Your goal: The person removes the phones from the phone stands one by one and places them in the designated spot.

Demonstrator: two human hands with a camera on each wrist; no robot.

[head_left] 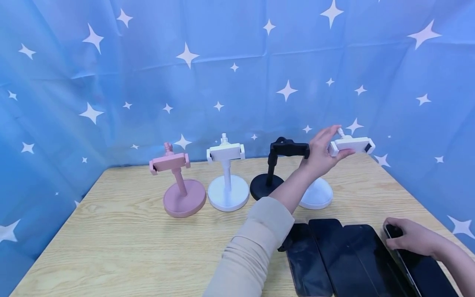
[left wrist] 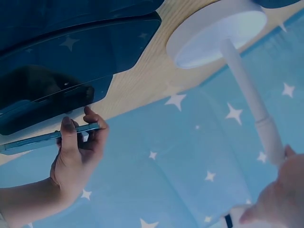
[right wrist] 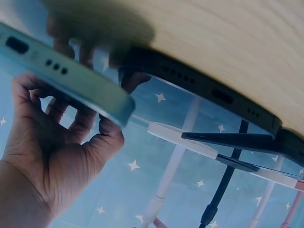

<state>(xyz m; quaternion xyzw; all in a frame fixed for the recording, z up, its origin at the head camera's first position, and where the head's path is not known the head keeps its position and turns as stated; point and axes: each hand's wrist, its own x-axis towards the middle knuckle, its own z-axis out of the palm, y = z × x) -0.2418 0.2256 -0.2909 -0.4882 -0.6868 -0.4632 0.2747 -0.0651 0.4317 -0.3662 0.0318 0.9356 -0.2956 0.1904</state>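
My left hand (head_left: 322,152) grips the clamp head (head_left: 352,144) of a white phone stand at the right end of a row of stands. Its round white base (head_left: 318,194) rests on the table, and my hand and forearm hide part of the pole. In the left wrist view, the pole (left wrist: 244,78) leans, with fingers (left wrist: 282,194) at its upper end. My right hand (head_left: 415,238) holds a dark smartphone (head_left: 426,270) by its sides at the table's right. The right wrist view shows the pale metallic edge of this phone (right wrist: 80,78), tilted up off the table.
Several dark phones (head_left: 309,260) lie side by side, left of the held one. Left of the gripped stand are a black stand (head_left: 270,181), another white stand (head_left: 228,192) and a pink stand (head_left: 184,198). A blue star-patterned curtain (head_left: 230,90) hangs behind the wooden table (head_left: 122,243).
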